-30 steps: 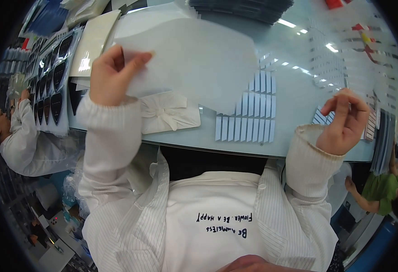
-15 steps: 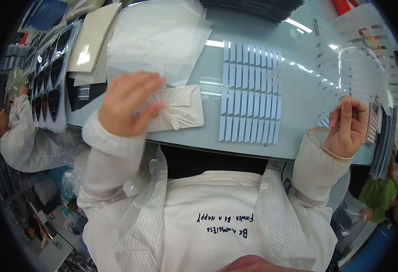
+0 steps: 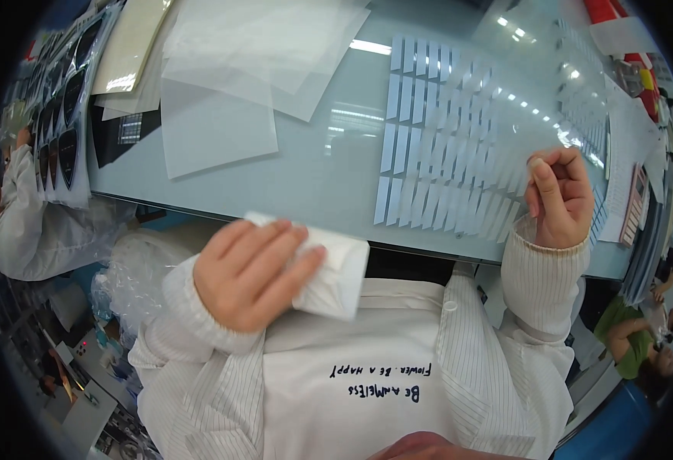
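Note:
Just off the table's near edge, my left hand (image 3: pixel 253 277) is wrapped over a flat white block (image 3: pixel 342 285) with cream cloth gathered on its face. The hand covers much of the block. On the right, my right hand (image 3: pixel 560 198) pinches the edge of a clear plastic sheet (image 3: pixel 528 115), its fingers curled and thumb pressed in. This sheet lies or hovers over part of a grid of pale blue strips (image 3: pixel 394 149); glare hides whether the two touch.
Loose translucent sheets (image 3: pixel 217 126) cover the table's left part, beside a cream stack (image 3: pixel 133 46). Farther left stand sheets with dark oval pieces (image 3: pixel 68 157) and a co-worker in a white sleeve (image 3: pixel 29 230). A pink calculator-like object (image 3: pixel 634 205) sits at the right.
My left hand has picked the cloth-wrapped block up off the table and brought it toward me, past the edge. The clear sheet has shifted left over the blue strips, while my right hand moved slightly left.

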{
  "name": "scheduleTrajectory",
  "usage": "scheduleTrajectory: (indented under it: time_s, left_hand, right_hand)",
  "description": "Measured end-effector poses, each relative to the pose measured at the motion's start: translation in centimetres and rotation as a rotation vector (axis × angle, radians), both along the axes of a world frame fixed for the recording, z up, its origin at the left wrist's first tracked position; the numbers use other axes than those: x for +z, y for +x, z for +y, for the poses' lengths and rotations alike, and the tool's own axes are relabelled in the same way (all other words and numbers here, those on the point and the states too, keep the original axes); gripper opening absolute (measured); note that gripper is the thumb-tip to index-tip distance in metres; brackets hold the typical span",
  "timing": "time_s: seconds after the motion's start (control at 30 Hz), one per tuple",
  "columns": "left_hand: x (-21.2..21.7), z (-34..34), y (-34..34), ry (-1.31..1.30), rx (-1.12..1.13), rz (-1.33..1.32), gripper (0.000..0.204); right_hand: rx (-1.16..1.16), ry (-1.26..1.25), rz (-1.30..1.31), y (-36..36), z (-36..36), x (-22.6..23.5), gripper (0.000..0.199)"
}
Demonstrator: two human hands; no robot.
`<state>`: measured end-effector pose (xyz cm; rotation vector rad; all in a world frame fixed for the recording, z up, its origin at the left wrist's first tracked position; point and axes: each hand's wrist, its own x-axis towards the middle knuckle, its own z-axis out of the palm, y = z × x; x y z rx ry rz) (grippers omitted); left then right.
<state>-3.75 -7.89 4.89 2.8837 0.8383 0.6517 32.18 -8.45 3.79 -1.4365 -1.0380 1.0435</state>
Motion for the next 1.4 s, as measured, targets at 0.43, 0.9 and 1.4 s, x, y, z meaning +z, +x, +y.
scheduleTrajectory:
  time_s: [0.43,0.9,1.4]
  left_hand:
    - [-2.3,-0.6,3.1,-0.093,-0.208,-0.071,0.023]
    - [-2.4,-0.6,3.2,-0.075,-0.210,-0.019,0.025]
    - [-2.4,-0.5,3.2,-0.076,-0.211,-0.011,0.027]
  right_hand:
    - [0.117,-0.122,-0.030,0.5,-0.3,-1.0,0.013]
    - [0.092,-0.124,-0.100,0.2,0.0,-0.7,0.014]
    - [0.098,-0.126,-0.128,0.3,0.1,-0.6,0.014]
